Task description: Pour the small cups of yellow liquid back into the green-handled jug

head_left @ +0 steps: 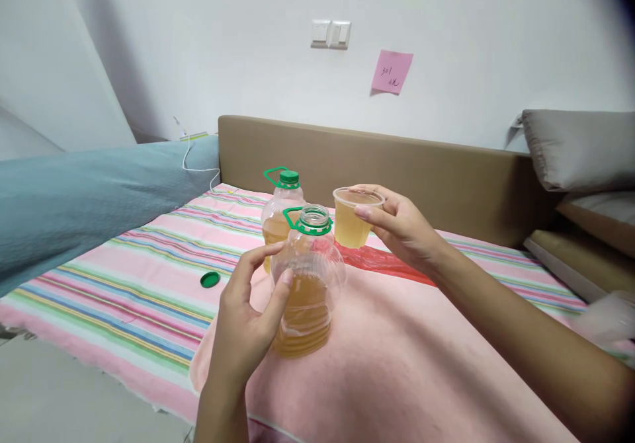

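My right hand [397, 221] grips a clear plastic cup [352, 221] by its side near the rim, thumb in front. Yellowish liquid fills much of the cup, which is held upright just right of an uncapped bottle's neck. That clear plastic bottle [305, 304], with a green neck ring and handle, stands upright and holds amber liquid. Thumb and fingers of my left hand [251, 311] rest around its left side; some fingertips are hidden behind it. Close behind stands a second bottle [278, 225] of similar liquid, its green cap on.
A loose green cap [210, 280] lies on the striped sheet [163, 251] to the left. Red plastic [381, 261] lies behind the pink cloth [387, 344]. A brown headboard [397, 172] runs along the wall. Stacked pillows [580, 149] are at the right; a white cable [193, 168] trails at left.
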The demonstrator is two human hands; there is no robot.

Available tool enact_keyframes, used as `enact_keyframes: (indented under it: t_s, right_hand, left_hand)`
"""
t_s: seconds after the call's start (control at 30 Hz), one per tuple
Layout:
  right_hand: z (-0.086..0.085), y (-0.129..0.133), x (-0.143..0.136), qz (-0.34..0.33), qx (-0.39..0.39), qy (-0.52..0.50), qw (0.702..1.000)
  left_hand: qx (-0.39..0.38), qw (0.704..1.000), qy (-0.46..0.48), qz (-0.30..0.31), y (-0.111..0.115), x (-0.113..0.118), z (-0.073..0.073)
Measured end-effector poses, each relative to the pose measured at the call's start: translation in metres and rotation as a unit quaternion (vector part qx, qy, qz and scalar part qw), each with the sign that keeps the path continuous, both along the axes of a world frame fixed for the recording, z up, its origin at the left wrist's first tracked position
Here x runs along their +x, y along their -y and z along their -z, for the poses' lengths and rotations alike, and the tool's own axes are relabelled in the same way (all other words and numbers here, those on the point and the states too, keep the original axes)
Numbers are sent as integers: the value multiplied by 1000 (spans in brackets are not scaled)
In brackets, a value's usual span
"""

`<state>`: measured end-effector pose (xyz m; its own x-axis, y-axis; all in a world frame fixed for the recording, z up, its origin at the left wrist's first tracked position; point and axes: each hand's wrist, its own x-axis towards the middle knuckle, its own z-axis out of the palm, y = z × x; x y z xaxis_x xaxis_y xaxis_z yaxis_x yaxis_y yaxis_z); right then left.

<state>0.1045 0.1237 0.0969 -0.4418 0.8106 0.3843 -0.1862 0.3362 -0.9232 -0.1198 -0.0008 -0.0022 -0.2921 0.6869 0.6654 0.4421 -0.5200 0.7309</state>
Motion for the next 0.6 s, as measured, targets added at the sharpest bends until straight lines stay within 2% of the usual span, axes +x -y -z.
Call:
enact_keyframes:
  t_s: [0.33, 0.6]
  right_hand:
    - [-3, 2, -3, -7, 5, 18, 1000]
    - [-5, 1, -1, -6, 14, 41, 999]
  left_hand:
    - [-8, 999, -27, -20, 1, 1, -2]
    - [23, 997, -67, -15, 1, 0, -5]
